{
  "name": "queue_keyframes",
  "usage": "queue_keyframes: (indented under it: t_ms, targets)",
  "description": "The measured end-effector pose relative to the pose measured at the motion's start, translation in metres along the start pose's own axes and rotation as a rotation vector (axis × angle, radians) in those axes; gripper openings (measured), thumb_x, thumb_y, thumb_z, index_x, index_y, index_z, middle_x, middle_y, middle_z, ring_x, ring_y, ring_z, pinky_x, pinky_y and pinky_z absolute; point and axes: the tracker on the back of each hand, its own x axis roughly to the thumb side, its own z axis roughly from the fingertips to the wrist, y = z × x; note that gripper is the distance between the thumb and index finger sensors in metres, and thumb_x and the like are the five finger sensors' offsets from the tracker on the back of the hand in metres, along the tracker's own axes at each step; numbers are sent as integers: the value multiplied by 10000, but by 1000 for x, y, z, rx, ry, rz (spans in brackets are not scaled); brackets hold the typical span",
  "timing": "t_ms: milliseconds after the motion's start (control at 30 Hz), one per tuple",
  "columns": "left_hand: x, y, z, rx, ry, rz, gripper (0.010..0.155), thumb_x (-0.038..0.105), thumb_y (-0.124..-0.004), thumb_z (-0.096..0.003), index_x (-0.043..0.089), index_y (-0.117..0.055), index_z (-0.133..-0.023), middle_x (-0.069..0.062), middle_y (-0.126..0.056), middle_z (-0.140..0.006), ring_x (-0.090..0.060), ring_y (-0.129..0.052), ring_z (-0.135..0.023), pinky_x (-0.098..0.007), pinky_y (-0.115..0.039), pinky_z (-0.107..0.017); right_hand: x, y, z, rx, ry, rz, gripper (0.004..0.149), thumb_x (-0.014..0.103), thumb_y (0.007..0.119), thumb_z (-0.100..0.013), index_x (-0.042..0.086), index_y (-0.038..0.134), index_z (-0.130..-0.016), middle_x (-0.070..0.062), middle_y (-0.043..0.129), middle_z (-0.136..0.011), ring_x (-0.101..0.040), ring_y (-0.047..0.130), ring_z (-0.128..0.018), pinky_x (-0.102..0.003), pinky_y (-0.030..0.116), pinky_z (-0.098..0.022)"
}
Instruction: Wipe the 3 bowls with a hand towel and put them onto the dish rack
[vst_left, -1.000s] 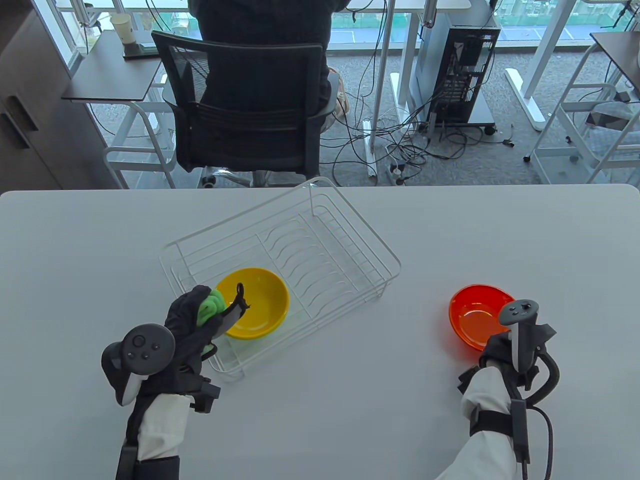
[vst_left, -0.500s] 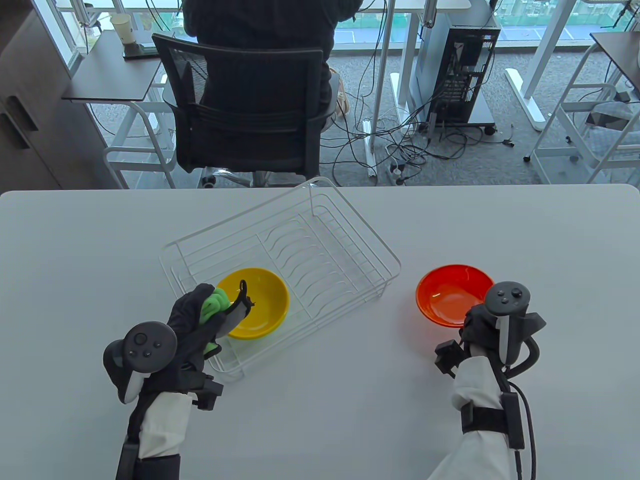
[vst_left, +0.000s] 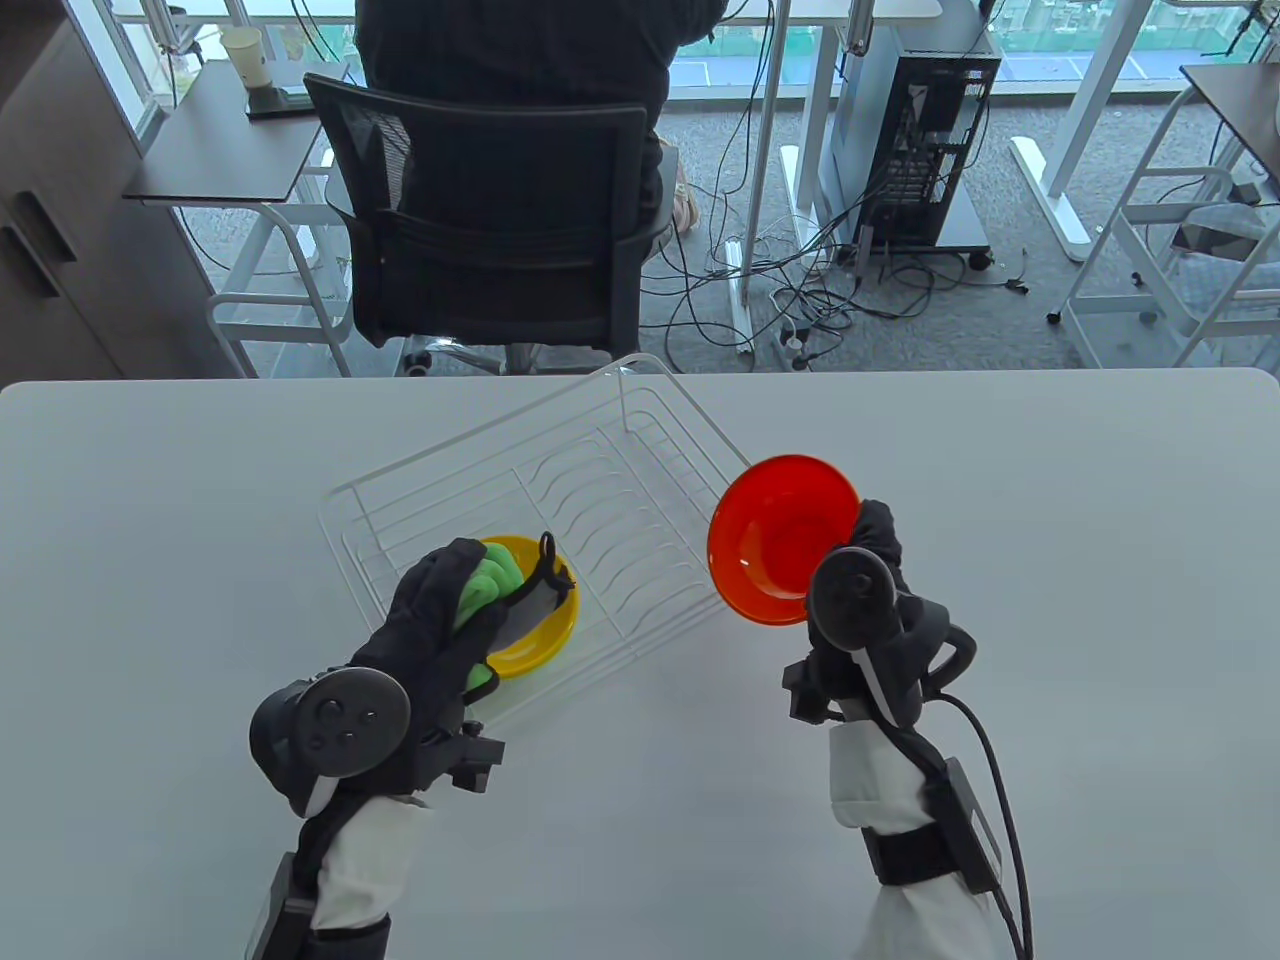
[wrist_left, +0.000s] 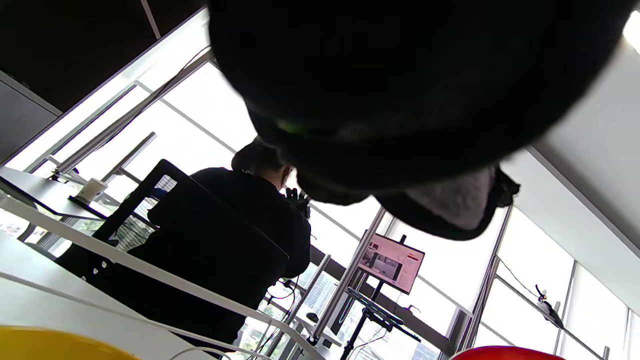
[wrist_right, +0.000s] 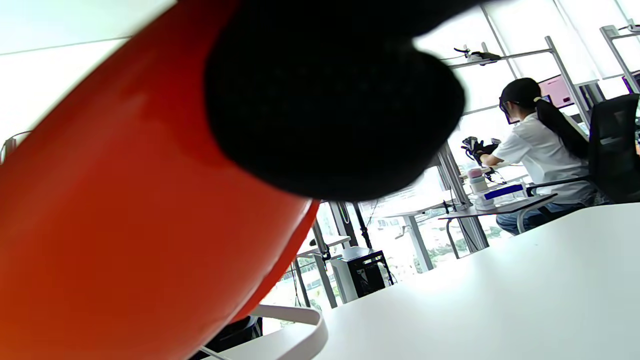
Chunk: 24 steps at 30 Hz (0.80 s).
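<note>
My right hand (vst_left: 868, 560) grips the orange-red bowl (vst_left: 782, 540) by its rim and holds it lifted and tilted, its inside facing left, just off the right end of the white wire dish rack (vst_left: 640, 470). In the right wrist view the bowl's underside (wrist_right: 125, 225) fills the left half, under my dark fingers (wrist_right: 325, 105). A yellow bowl (vst_left: 535, 620) sits in the rack's near left corner. My left hand (vst_left: 470, 610) hovers over it, clutching a bunched green hand towel (vst_left: 487, 585). A third bowl is not in view.
The rack stands at an angle in the middle of the grey table (vst_left: 1050, 500). Beyond the far edge a person sits in a black mesh office chair (vst_left: 490, 220), with cables and a computer tower (vst_left: 915, 130) on the floor.
My right hand has lifted the orange-red bowl off the table, carried it left toward the rack and tipped it on edge. My left hand with the towel has moved right and forward over the yellow bowl.
</note>
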Motion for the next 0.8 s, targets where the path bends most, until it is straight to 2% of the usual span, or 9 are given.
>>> queue_keyframes:
  t_ms: [133, 533, 800]
  targets:
    - [14, -11, 3, -32, -56, -27, 602, 347, -849, -488, 189, -706, -1051, -271, -834, -959, -385, -1013, -711, -157, -966, -173, 24, -1, 14, 10, -94, -16, 545, 188, 812, -471, -59, 655, -930, -286, 834, -731, -142, 1052, -113, -154, 893, 6]
    - [22, -41, 19, -176, -148, -124, 617, 364, -842, -493, 174, -693, -1061, -287, -824, -963, -393, -1011, -715, -170, -971, -189, 77, 4, 60, 85, -331, -49, 541, 195, 821, -468, -55, 675, -924, -283, 847, -721, -136, 1051, -103, -155, 892, 12]
    - [23, -58, 24, -270, -165, -207, 618, 357, -841, -496, 167, -688, -1064, -291, -820, -965, -399, -1009, -719, -178, -971, -199, 105, 1, 94, 148, -466, -151, 536, 198, 817, -471, -53, 677, -924, -285, 849, -719, -134, 1054, -103, -154, 897, 11]
